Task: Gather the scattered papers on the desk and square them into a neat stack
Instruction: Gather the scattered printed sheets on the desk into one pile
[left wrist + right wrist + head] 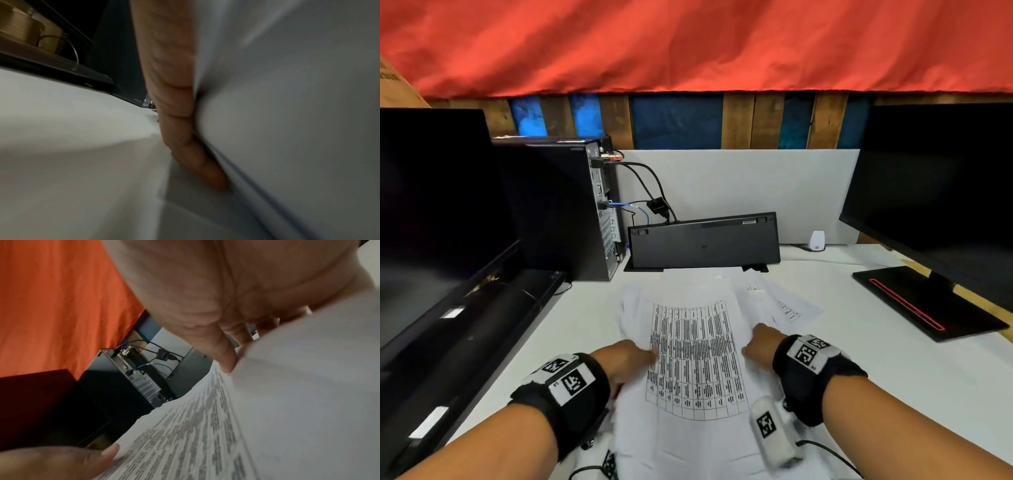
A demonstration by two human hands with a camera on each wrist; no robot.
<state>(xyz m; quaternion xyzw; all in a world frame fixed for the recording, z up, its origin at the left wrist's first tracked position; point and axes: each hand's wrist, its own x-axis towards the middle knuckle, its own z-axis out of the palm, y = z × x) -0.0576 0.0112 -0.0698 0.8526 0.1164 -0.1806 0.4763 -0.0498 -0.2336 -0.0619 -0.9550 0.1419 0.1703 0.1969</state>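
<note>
We see the papers near the 6 o'clock edge of the white table, held between both hands. The top sheet carries a printed table of small dark text, too fine to read. Its long axis runs from 6 o'clock to 12 o'clock, with the far edge pointing at the upturned keyboard. Further sheets fan out at 1 o'clock, partly under the top sheet.

The left hand holds the 9 o'clock edge; in the left wrist view, fingers lie along the underside of the sheets. Its grip is clamped on the papers, thumb on top. The right hand pinches the 3 o'clock edge, thumb on the printed face.

Black-and-white coded markers sit on both wristbands; their small lettering is unreadable.
</note>
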